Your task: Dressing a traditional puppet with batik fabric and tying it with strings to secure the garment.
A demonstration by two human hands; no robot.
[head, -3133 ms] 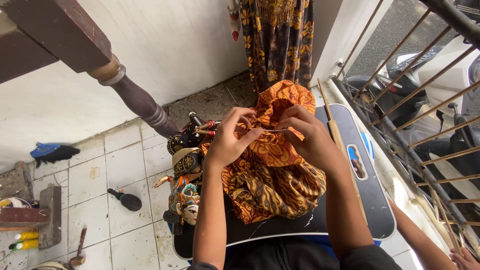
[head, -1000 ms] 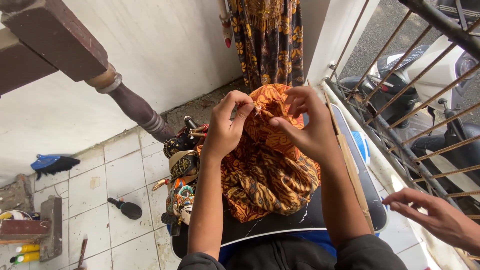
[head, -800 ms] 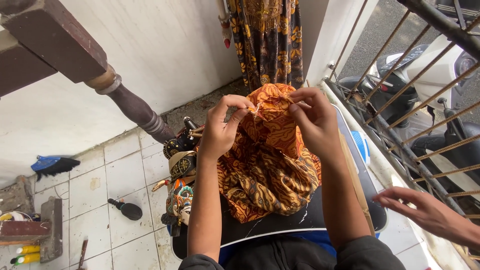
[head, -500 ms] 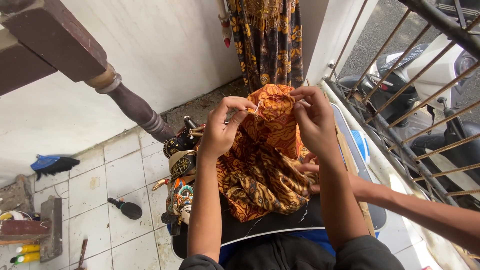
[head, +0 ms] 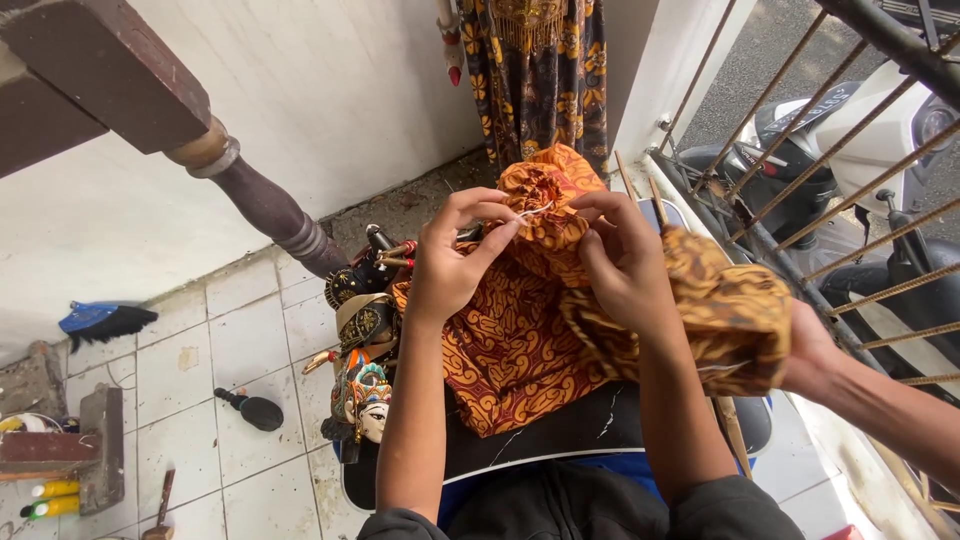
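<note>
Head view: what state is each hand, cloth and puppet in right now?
left hand: pinching the orange batik cloth top.
right hand: pinching the same gathered top.
orange batik cloth: bunched, draped over the black board.
co-worker's hand: gripping a brown batik cloth.
puppets: lying beside the board.

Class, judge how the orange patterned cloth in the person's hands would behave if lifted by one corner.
The orange patterned cloth would probably hang limp: it bunches and folds between the left hand and right hand. It looks thin, so likely light. It seems unlikely to slip.

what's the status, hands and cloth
Left hand and right hand both pinching bunched orange batik cloth. Another person's hand lifting second batik piece alongside.
</note>
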